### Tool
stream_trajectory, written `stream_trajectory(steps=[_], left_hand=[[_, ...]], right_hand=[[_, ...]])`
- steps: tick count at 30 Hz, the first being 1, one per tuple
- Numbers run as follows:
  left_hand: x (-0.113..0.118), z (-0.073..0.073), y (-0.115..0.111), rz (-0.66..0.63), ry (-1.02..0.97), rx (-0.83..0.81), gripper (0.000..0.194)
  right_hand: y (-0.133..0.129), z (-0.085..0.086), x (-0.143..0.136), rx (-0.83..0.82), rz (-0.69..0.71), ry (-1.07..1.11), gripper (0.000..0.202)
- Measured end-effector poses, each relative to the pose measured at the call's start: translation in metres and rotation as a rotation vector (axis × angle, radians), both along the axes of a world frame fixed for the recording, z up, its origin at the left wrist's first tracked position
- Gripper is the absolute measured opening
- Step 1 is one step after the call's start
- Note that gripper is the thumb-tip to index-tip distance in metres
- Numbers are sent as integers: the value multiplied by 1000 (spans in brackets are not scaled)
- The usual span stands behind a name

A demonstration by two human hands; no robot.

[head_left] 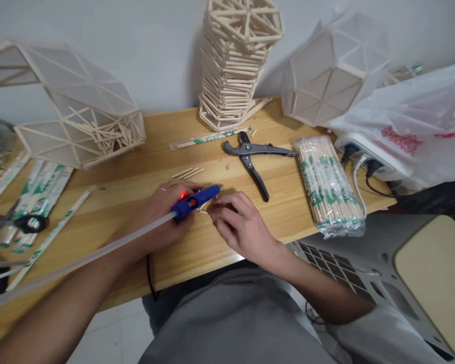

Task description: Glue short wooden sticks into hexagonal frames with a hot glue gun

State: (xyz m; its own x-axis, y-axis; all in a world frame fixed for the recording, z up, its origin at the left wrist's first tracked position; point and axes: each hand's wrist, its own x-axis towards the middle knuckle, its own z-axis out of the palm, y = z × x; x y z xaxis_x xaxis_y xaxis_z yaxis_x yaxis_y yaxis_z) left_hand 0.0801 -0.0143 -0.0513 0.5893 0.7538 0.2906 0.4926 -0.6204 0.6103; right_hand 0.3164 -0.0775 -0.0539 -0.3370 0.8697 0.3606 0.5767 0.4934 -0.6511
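Observation:
My left hand [170, 215] is wrapped round a blue hot glue gun [200, 198] with a red light, its nozzle pointing up and right. A long translucent glue stick [136, 230] runs out of its back end across my left forearm. Just right of the nozzle, my right hand [240, 220] has its fingers curled low at the table, by a short piece of wooden stick [203, 212]. The fingertips partly hide what they pinch. Several short cut sticks [188, 173] lie behind my left hand. Beyond my right hand lies a black pipe cutter [248, 150] with its handles spread.
A tall stick tower [235, 71] stands against the wall, between paper-covered stick frames at left [79, 101] and right [326, 76]. A pack of wrapped chopsticks [328, 184] lies at right beside a power strip [375, 156]. Scissors [23, 222] and wrapped chopsticks lie left.

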Motion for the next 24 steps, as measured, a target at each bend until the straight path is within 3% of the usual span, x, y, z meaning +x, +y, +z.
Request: stream_trajectory(steps=[11, 24], left_hand=[[-1, -1, 0, 1, 0, 26, 26], [-1, 1, -1, 13, 4, -24, 35]], right_hand=[[0, -1, 0, 15, 6, -13, 15], [0, -2, 0, 33, 9, 2, 14]])
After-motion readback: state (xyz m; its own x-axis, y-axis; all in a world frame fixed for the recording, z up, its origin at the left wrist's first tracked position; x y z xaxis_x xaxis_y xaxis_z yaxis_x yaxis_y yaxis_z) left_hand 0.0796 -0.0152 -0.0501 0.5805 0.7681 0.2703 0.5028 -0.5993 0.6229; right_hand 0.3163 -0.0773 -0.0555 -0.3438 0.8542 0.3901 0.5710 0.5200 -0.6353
